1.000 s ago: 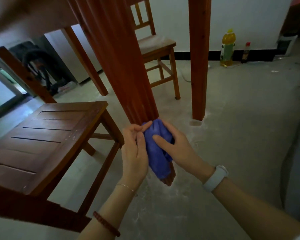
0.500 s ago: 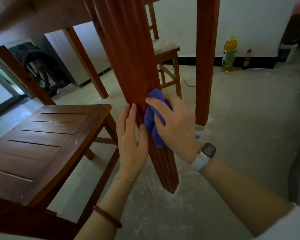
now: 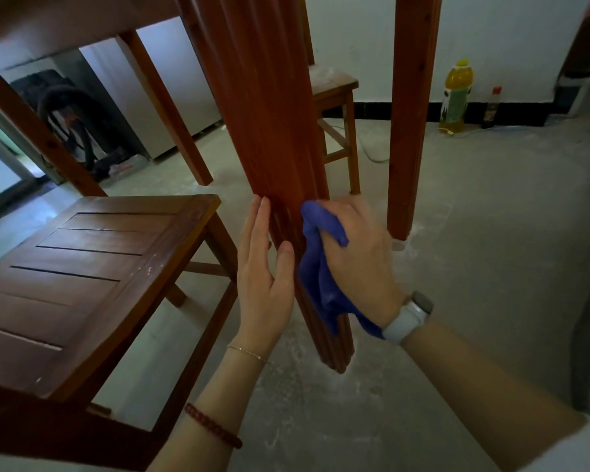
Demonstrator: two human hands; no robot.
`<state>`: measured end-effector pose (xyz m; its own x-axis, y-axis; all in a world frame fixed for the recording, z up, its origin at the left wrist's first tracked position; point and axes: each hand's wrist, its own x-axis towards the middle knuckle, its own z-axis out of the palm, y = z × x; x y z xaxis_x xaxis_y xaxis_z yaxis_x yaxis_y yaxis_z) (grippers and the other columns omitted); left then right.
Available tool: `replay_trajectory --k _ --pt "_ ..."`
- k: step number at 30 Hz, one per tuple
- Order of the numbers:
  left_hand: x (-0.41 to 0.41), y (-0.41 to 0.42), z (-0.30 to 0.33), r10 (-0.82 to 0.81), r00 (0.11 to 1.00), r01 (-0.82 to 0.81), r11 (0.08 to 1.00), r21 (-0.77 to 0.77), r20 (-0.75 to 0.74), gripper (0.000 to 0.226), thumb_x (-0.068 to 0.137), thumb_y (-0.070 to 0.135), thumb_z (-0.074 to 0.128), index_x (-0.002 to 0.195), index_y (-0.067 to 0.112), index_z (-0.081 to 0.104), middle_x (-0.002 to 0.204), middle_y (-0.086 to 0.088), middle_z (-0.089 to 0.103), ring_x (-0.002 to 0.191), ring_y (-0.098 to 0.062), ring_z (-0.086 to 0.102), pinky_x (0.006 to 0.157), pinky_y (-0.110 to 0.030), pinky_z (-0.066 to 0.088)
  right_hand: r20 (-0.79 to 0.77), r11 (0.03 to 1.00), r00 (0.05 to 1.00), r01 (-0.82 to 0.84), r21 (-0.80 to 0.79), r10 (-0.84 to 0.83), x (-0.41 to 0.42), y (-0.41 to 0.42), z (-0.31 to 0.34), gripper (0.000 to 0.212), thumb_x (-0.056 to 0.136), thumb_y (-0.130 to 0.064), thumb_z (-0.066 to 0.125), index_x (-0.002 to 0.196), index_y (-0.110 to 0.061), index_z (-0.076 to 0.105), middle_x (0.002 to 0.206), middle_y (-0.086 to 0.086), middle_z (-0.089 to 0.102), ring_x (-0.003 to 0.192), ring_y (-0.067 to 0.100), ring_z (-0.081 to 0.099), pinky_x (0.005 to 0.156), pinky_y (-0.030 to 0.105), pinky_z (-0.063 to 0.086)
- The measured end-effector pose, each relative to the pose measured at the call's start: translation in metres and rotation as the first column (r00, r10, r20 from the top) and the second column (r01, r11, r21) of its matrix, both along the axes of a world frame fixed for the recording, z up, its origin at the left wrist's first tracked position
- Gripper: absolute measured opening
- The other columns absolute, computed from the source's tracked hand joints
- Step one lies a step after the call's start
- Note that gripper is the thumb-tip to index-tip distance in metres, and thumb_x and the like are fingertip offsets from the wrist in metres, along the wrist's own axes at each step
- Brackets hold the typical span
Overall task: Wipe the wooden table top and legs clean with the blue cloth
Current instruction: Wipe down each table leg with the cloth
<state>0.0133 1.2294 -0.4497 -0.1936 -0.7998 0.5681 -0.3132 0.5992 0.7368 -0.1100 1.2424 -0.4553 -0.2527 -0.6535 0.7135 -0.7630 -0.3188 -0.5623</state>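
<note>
Gripping the blue cloth (image 3: 321, 267) bunched in its palm, the right hand (image 3: 358, 260) presses it against the right face of the nearest bench leg (image 3: 269, 131), in the lower part, with a tail of cloth hanging down past the wrist; the left hand (image 3: 263, 284) lies flat and open on the opposite face, fingers straight, holding nothing, thumb just beside the cloth. Seen from the head camera, the main risk, as I judge it, is that the cloth covers only one side of this grooved leg: the flutes on the left face and the foot below the hands could be missed, and the loose tail may drag on the dusty concrete floor (image 3: 474, 267) near the foot and carry white powder back onto the wood. A hard push could also slide the bunch out from under the palm, since the hand presses more than it pinches. Room for moving is uneven. To the left the wooden chair (image 3: 99, 267) stands near the leg, its seat corner close to the left hand, so the left elbow has little space for a long stroke. To the right the floor is open as far as the second bench leg (image 3: 409, 114), with a second chair (image 3: 338, 107) behind. Upward the leg runs free toward the bench underside (image 3: 65, 22), which will stop the stroke; the bench top is out of sight from here.
</note>
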Motion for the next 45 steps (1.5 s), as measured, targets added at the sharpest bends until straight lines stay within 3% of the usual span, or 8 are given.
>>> replay_trajectory --k 3,6,10,19,33,36,41,45 --pt "-0.003 0.006 -0.004 0.015 0.999 -0.015 1.000 -0.001 0.034 0.053 0.088 0.034 0.037 0.137 0.037 0.017 0.147 0.016 0.020 0.137 -0.005 0.024 0.107 -0.046 0.036 0.199 0.911 0.972 -0.192 0.366 0.125 -0.008 0.025 -0.052 0.026 0.091 -0.031 0.040 0.092 -0.014 0.060 0.091 0.009 0.064 0.083 0.025 0.062 0.079 0.039 0.050" --pt "-0.004 0.011 -0.014 0.038 0.999 -0.039 0.996 0.081 0.011 0.057 0.089 0.022 0.044 0.140 0.033 0.021 0.143 0.014 0.029 0.133 -0.003 0.030 0.102 -0.040 0.043 0.028 0.708 0.970 -0.196 0.679 0.242 -0.032 0.040 -0.103 0.022 0.095 -0.030 0.043 0.096 -0.020 0.063 0.099 0.002 0.060 0.090 0.021 0.060 0.081 0.028 0.044" --pt "-0.006 0.015 -0.011 0.116 0.993 -0.111 0.959 0.261 -0.002 0.060 0.091 0.012 0.050 0.141 0.025 0.020 0.136 0.018 0.030 0.121 0.002 0.037 0.089 -0.014 0.043 0.041 0.570 0.971 -0.173 0.803 0.236 -0.053 0.049 -0.107 0.027 0.095 -0.031 0.042 0.089 -0.019 0.066 0.093 -0.002 0.064 0.082 0.016 0.061 0.072 0.024 0.043" --pt "-0.015 0.076 0.057 0.016 0.932 -0.283 0.657 0.699 0.363 0.054 0.091 0.015 0.051 0.140 0.013 0.028 0.146 -0.008 0.028 0.127 -0.022 0.038 0.099 -0.028 0.032 0.425 0.558 0.905 -0.342 0.756 -0.023 -0.039 0.116 0.028 0.025 0.087 -0.023 0.050 0.072 -0.009 0.063 0.062 -0.001 0.063 0.058 0.003 0.060 0.067 0.017 0.049" --pt "0.057 0.162 0.280 -0.299 0.954 0.078 0.276 0.958 0.008 0.052 0.083 0.016 0.063 0.130 0.022 0.042 0.126 0.006 0.049 0.115 -0.011 0.049 0.094 -0.027 0.042 0.660 0.444 0.737 -0.547 0.709 -0.146 0.006 0.215 0.285 0.036 0.077 -0.015 0.059 0.113 -0.017 0.056 0.101 -0.005 0.060 0.081 -0.009 0.056 0.072 -0.001 0.038" --pt "0.075 0.180 0.309 -0.096 0.995 -0.014 0.116 0.993 0.026 0.049 0.085 0.027 0.060 0.130 0.022 0.042 0.131 -0.001 0.049 0.114 -0.018 0.051 0.098 -0.035 0.043 0.649 0.403 0.745 -0.554 0.729 -0.150 0.014 0.223 0.333 0.052 0.069 -0.024 0.049 0.121 -0.026 0.047 0.118 0.000 0.057 0.103 0.008 0.055 0.093 0.017 0.043" --pt "0.088 0.222 0.320 0.322 0.941 0.264 -0.497 0.826 -0.107 0.113 0.049 0.073 0.070 0.139 0.019 0.032 0.129 -0.014 0.049 0.106 -0.031 0.055 0.087 -0.040 0.047 0.783 0.357 0.622 -0.734 0.578 0.010 0.016 0.220 0.405 0.060 0.075 -0.004 0.039 0.129 -0.032 0.038 0.133 -0.016 0.043 0.118 -0.014 0.043 0.099 0.006 0.033" --pt "0.065 0.238 0.354 0.526 0.761 0.629 -0.458 0.628 -0.379 0.083 0.075 0.069 0.048 0.138 0.015 0.038 0.136 -0.015 0.044 0.121 -0.034 0.042 0.090 -0.044 0.043 0.823 0.351 0.567 -0.770 0.533 -0.007 0.013 0.220 0.431 0.050 0.075 -0.014 0.044 0.122 -0.031 0.045 0.130 -0.014 0.047 0.121 0.003 0.047 0.101 0.018 0.039"
